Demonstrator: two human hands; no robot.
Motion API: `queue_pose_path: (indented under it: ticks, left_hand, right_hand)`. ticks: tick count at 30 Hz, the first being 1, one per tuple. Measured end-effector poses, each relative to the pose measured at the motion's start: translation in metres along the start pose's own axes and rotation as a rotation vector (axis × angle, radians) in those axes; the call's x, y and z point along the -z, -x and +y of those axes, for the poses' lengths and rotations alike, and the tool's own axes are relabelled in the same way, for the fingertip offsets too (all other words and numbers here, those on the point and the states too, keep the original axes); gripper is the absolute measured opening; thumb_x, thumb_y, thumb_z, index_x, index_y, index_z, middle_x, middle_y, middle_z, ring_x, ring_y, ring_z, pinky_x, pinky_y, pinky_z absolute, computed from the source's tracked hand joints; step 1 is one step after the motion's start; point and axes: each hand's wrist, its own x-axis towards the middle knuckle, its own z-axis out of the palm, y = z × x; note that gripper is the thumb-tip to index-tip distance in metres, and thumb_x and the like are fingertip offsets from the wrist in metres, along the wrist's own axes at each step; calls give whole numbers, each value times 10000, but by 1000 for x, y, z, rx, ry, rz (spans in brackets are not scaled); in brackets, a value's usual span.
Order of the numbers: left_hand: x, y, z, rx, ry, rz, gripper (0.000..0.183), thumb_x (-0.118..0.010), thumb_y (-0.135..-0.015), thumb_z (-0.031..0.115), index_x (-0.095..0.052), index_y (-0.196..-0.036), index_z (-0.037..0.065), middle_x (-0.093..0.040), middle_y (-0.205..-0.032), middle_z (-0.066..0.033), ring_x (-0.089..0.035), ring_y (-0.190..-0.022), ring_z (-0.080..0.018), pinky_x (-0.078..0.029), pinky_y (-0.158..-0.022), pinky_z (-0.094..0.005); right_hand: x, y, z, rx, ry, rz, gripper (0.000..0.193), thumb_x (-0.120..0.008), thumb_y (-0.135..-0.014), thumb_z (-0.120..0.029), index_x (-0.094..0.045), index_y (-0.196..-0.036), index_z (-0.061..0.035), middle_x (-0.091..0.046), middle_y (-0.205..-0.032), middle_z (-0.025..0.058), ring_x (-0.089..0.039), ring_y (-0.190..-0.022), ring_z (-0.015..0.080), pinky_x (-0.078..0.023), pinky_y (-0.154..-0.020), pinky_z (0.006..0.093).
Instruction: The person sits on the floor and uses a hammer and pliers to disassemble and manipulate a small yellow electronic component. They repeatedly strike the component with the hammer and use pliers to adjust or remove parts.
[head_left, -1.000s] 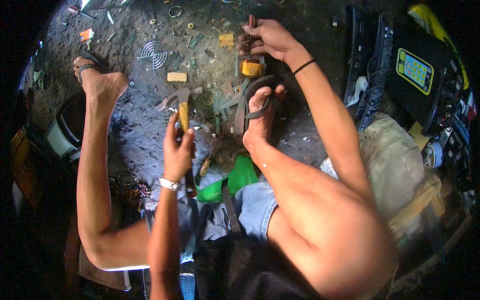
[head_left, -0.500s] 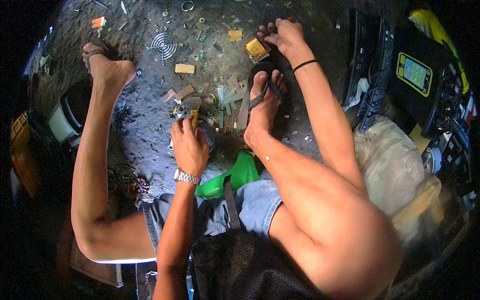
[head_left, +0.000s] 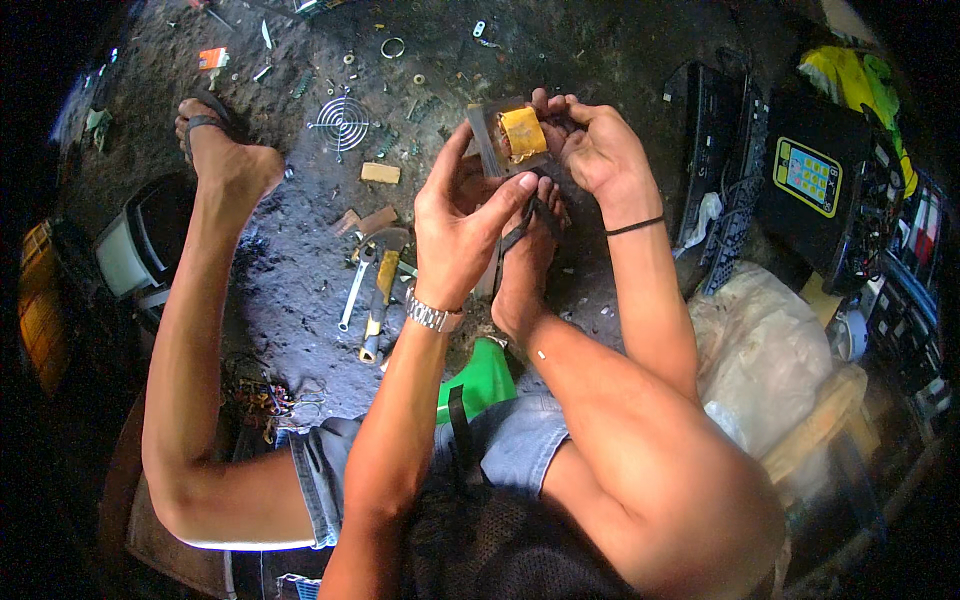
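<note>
Your left hand [head_left: 458,228] has left the hammer [head_left: 384,276] for the yellow coil [head_left: 522,133], just past twelve o'clock. Your right hand [head_left: 607,155] sits at its three o'clock; whether either clamps it, I can't tell. A metal plate [head_left: 486,142] appears still attached.

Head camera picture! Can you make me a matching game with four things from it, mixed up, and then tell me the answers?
1. hammer
2. wristwatch
3. wristband
4. yellow part

A. black
B. between the left hand and the right hand
C. lying on the ground
D. silver

Pairs: 1-C, 2-D, 3-A, 4-B
</note>
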Motion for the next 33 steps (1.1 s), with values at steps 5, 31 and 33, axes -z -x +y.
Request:
queue_pose_path:
  ticks: [5, 31, 33]
  left_hand:
    - [-4, 0, 14, -78, -41, -9, 928, -847, -843, -11, -315, -1603, -16, -689, -1269, -167, -679, -1145, -224, -569, -999, -360]
    - [-19, -2, 12, -648, -1175, 135, 818, -918, -646, 193, -540, -1344, -3, -603, -1324, -228, -621, -1167, -414, -520, -964, -512]
    - [-13, 7, 5, -561, -1213, 18, 837, -909, -679, 205, -522, -1387, -16, -622, -1295, -221, -615, -1178, -409, -487, -1012, -516]
  right_hand:
    - [9, 8, 7, -107, -41, -30, 135, -425, -1090, -83, -521, -1018, -21, -651, -1070, 182, -680, -1086, 356, -556, -1042, 547]
    - [-8, 2, 26, -75, -208, 36, 267, -457, -1134, -320, -508, -963, -122, -351, -648, -58, -279, -511, 75, -233, -458, 254]
    - [-21, 17, 31, 10, -130, 82, 312, -485, -1123, -394, -504, -938, -143, -350, -647, -55, -264, -508, 77, -233, -437, 262]
